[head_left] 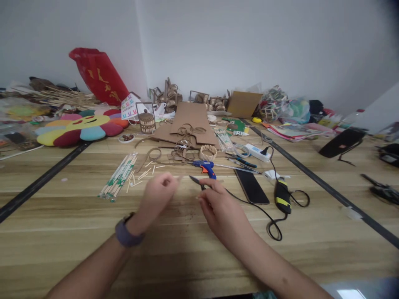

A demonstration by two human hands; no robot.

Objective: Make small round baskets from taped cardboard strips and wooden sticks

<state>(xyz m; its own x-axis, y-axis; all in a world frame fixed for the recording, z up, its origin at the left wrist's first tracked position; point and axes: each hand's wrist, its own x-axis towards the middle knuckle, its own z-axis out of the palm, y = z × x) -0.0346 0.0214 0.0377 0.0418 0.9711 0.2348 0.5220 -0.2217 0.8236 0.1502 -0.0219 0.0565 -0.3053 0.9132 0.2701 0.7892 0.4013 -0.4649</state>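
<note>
My left hand (159, 190), smeared a little by motion, is closed with its fingers curled in. Whatever it may grip is hidden; a faint pale streak shows by its fingertips. My right hand (222, 203) is closed around a small tool with a dark pointed blade (195, 180), whose tip points toward the left hand. The two hands are apart. Just beyond them lies a blue glue gun (204, 167) with an orange trigger. A ring of short wooden sticks (208, 153) stands behind it. Short cut sticks (137, 182) are scattered left of my left hand.
Plastic-wrapped stick bundles (120, 176) lie at the left. Right of my right hand are a phone (252, 185), a black-and-yellow corded device (283, 196), pliers (245, 161) and a power strip (258, 153). Cardboard (190, 118) and a flower cushion (84, 126) lie farther back.
</note>
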